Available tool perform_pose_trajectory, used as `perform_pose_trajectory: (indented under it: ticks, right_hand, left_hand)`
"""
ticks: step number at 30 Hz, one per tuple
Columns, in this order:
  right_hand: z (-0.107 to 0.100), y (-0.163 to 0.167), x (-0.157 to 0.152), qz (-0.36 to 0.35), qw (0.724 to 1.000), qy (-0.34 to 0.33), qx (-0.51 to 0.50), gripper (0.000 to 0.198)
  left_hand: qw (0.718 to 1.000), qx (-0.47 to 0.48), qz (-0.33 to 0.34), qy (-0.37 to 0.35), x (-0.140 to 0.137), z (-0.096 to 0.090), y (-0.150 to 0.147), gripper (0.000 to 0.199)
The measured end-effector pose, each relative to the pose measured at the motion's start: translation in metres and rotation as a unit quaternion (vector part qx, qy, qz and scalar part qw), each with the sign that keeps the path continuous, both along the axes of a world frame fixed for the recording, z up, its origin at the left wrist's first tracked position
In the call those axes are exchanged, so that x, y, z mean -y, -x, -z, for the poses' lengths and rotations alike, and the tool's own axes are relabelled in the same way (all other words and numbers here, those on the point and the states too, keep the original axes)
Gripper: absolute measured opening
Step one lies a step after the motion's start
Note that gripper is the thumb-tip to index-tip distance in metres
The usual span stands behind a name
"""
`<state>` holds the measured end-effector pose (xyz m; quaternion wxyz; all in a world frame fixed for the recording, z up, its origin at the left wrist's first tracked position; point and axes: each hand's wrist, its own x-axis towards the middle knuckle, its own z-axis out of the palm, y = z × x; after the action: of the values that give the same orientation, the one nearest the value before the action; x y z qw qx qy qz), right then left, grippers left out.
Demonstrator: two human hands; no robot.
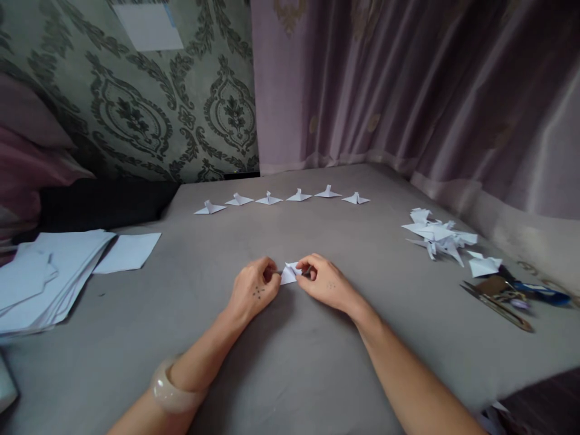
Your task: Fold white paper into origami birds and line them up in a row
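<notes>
Between my two hands, near the middle of the grey-covered surface, is a small folded white paper piece. My left hand pinches its left side, fingers curled in. On the opposite side my right hand grips the paper between thumb and fingers. A raised fold stands up at the paper's centre. Its outer edges are hidden behind my fingers. Farther off, several folded white paper figures with flat pointed sides and an upright middle stand in a curved row.
A heap of folded paper pieces lies at the right, with scissors and a blue item nearer. Stacked white sheets and a smaller paper stack lie at the left, before a black cloth. A curtain hangs behind.
</notes>
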<state>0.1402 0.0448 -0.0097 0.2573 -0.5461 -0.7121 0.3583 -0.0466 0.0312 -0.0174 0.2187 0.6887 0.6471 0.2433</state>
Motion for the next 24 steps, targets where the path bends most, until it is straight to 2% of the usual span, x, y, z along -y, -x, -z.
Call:
perform_pose_trajectory:
  ticks: [4, 7, 15, 24]
  right_hand:
    - [0.0022, 0.0047, 0.0040, -0.021, 0.996, -0.063, 0.068, 0.011]
    - [0.0041, 0.0055, 0.0017, -0.029, 0.994, -0.074, 0.080, 0.013]
    - [0.0066, 0.0096, -0.0027, -0.042, 0.994, -0.086, 0.062, 0.014]
    - [0.0078, 0.0115, 0.0009, -0.025, 0.995, -0.086, 0.040, 0.012]
  left_hand:
    - [0.993, 0.046, 0.076, -0.082, -0.0035, 0.0071, 0.0007, 0.035]
    - [0.987, 0.059, 0.114, -0.096, -0.0045, 0.0083, -0.0001, 0.033]
    - [0.989, 0.051, 0.114, -0.079, -0.0072, 0.0026, -0.0032, 0.008]
    - [0.993, 0.024, 0.093, -0.063, -0.0084, 0.0003, -0.0063, 0.006]
